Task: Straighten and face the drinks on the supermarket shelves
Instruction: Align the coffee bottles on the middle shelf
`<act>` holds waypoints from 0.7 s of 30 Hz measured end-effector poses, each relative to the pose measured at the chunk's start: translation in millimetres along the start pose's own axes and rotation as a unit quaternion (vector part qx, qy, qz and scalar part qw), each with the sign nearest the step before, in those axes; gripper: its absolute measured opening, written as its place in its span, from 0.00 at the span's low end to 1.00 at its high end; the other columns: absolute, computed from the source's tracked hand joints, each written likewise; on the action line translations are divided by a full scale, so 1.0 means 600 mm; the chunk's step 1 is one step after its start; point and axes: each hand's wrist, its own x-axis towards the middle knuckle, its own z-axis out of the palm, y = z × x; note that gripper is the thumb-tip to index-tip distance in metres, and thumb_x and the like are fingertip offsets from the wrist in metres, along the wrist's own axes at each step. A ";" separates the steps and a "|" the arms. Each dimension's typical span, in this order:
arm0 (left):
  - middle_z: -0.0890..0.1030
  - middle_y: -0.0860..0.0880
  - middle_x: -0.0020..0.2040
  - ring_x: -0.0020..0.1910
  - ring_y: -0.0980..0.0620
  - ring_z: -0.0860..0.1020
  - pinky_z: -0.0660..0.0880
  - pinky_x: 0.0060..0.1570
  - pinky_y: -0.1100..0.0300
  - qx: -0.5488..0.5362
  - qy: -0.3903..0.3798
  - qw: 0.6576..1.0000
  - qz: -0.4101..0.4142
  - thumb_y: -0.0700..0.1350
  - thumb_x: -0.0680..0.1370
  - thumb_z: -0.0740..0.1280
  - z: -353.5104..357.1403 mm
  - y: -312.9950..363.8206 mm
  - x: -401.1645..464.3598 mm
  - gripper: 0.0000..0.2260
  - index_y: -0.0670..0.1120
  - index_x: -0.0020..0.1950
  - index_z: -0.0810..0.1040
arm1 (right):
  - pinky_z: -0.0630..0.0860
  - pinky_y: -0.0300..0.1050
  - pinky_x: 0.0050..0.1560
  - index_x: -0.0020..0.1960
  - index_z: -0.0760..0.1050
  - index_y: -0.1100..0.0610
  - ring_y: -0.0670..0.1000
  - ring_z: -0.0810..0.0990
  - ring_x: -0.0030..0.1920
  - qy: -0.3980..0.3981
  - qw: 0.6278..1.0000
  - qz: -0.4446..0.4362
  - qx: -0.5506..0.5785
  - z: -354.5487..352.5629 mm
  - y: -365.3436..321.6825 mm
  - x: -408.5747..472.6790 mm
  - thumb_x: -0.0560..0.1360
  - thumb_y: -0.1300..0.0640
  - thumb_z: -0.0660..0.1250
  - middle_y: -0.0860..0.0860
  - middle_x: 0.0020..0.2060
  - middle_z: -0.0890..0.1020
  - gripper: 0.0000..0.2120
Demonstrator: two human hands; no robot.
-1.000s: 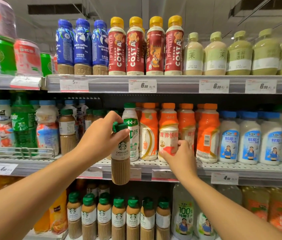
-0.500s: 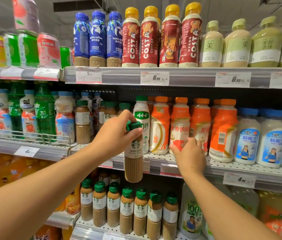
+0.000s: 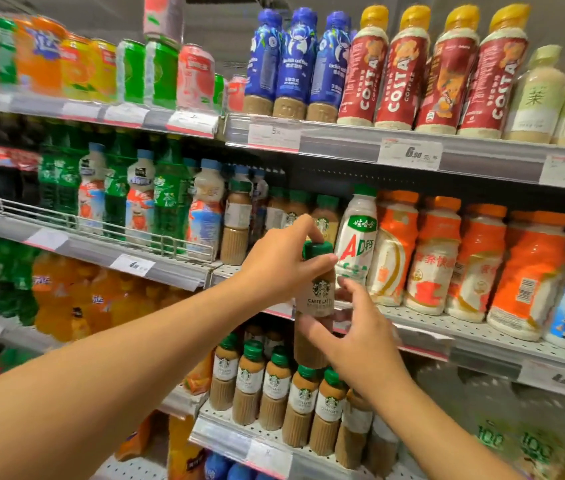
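Spanning the view, the shelves (image 3: 412, 147) carried rows of drinks. In front of the middle shelf, the left hand (image 3: 281, 268) gripped the latte bottle (image 3: 314, 306) by its green cap, its label facing out; the right hand (image 3: 360, 337) cupped its lower body, fingers loosely curved. A slack grip at the cap could probably drop it onto the row of six latte bottles (image 3: 284, 393) below. Four red coffee bottles (image 3: 430, 71) stood above.
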 end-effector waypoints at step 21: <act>0.73 0.44 0.65 0.62 0.43 0.72 0.69 0.62 0.50 0.264 -0.048 0.952 0.149 0.59 0.70 0.72 -0.081 -0.356 0.009 0.35 0.42 0.71 0.68 | 0.68 0.33 0.37 0.66 0.69 0.49 0.33 0.73 0.41 0.173 0.980 0.048 -0.091 0.143 -0.153 0.183 0.69 0.41 0.73 0.35 0.44 0.73 0.29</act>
